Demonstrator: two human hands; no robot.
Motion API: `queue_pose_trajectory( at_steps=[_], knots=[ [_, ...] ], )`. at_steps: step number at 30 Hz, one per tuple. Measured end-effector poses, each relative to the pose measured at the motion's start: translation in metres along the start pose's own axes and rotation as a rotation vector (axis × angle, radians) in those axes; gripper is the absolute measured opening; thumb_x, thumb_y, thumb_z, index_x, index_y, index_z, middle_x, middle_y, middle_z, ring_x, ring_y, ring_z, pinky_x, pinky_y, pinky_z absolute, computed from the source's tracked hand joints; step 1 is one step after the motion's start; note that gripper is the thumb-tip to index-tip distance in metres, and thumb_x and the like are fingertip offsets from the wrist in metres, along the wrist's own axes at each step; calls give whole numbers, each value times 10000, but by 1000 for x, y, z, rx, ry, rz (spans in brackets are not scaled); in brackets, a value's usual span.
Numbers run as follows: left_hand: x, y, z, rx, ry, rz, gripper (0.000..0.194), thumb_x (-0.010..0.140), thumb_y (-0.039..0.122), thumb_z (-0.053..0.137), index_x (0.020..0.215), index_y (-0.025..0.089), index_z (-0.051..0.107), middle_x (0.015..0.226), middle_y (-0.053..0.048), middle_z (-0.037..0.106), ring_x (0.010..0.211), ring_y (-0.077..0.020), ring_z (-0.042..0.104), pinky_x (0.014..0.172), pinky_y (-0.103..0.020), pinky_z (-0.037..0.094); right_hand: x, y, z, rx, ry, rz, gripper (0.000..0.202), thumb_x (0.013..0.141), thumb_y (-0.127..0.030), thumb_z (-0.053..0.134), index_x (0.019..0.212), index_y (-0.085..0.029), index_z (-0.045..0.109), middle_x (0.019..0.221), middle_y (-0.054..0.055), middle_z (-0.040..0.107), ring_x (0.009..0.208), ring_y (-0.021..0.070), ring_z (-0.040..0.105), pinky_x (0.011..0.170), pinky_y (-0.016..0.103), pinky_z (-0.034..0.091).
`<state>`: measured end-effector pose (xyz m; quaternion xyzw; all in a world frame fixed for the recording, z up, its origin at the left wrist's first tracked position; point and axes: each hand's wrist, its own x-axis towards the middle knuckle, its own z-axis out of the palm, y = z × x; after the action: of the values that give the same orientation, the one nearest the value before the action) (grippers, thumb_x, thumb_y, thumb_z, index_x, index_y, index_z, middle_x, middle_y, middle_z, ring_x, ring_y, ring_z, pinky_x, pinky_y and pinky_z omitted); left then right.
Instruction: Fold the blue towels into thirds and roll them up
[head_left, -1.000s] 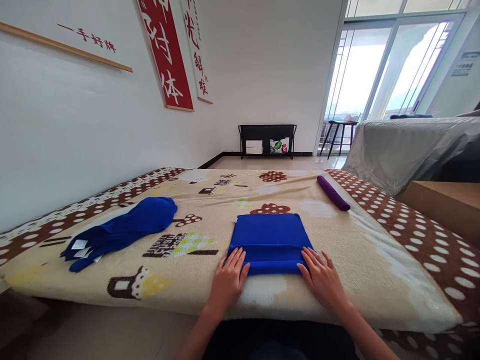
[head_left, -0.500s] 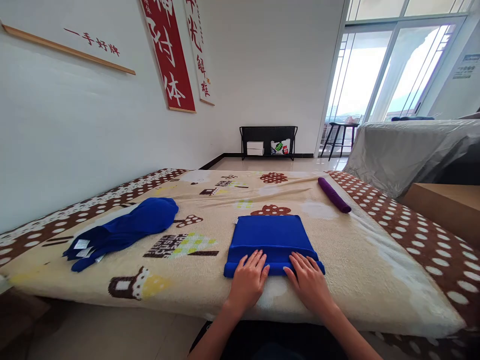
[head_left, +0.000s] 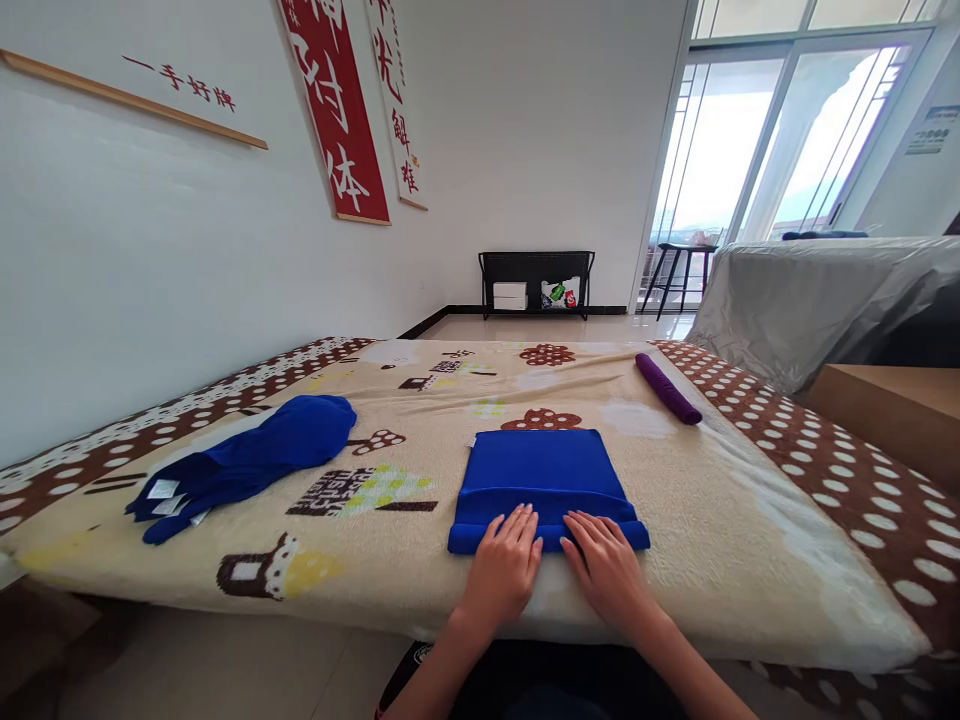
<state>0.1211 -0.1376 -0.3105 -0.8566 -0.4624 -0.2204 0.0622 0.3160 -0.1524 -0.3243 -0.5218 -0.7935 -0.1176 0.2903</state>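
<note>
The blue cloth (head_left: 541,460) is laid flat on the cream patterned blanket (head_left: 247,560), close to its near edge. A neat rectangle is formed, with the near side rolled into a thick band whose ends are stuck out slightly beyond the flat part.

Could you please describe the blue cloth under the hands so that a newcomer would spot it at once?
On the cream patterned blanket, near its front edge, find the left hand and right hand. The folded cloth under their fingers is blue and squarish, rolled along its near side, unlike the crumpled blue cloth with white tags.
</note>
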Motion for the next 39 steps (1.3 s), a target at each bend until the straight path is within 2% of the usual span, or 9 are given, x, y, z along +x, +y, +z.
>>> queue_pose_trajectory(
  at_steps=[4,12,15,18,21,24,29,34,39],
  knots=[
    [5,4,0,-22,-32,52,425,1015,332,344,1395,222,498,1442,-63,523,1336,-224,480,1056,-429,411,5,-9,5,-39,-21,69,377,1001,-406,386,1237,-203,599,1285,83,636,1222,244,561,1028,433,386],
    [-27,-59,-11,122,17,-167,471,1013,407,337,1403,198,500,1448,-90,509,1335,-254,479,1077,-484,387,-18,46,0,-227,7,201,507,990,-518,351,1262,-156,581,1298,139,619,1222,288,552,1051,513,330],
    [-33,-66,-13,130,4,-194,487,1012,416,328,1409,189,495,1447,-92,509,1337,-266,475,1124,-528,315,-26,58,0,-260,-17,238,600,972,-581,333,1310,-138,557,1340,164,583,1245,303,532,1070,518,300],
    [-32,-63,-14,115,-5,-216,482,1010,411,328,1393,186,514,1433,-94,524,1335,-279,476,1146,-565,250,-28,67,-1,-235,-43,292,620,962,-604,322,1287,-142,577,1350,159,576,1263,306,511,1083,508,275],
    [-25,-61,-17,76,3,-247,440,1004,387,348,1323,193,581,1378,-91,582,1300,-282,512,1142,-569,238,-20,81,-4,-114,-72,379,564,967,-589,295,1187,-193,632,1317,117,606,1221,289,535,1049,474,306],
    [-12,-69,-25,9,27,-294,369,996,343,368,1164,202,665,1240,-78,680,1201,-246,584,1096,-472,325,-3,99,-7,51,-156,479,491,972,-548,281,1093,-249,652,1216,67,659,1162,264,558,978,437,345],
    [19,-97,-33,-14,1,-532,275,961,351,437,1019,182,646,1088,-109,700,1053,-255,619,900,-373,412,30,122,4,113,-231,554,353,909,-518,432,925,-236,643,954,52,707,991,253,610,848,391,366],
    [43,-126,-23,-89,-123,-620,359,924,447,479,725,178,612,764,-94,690,773,-238,652,663,-296,388,52,129,19,157,-260,586,275,880,-460,493,827,-209,594,866,39,695,857,213,621,763,337,341],
    [51,-144,-13,-229,-166,-640,296,801,364,609,569,191,550,613,-38,633,663,-199,612,603,-264,339,63,131,25,234,-248,597,220,853,-398,515,767,-208,585,805,18,687,784,186,605,694,302,322]
  ],
)
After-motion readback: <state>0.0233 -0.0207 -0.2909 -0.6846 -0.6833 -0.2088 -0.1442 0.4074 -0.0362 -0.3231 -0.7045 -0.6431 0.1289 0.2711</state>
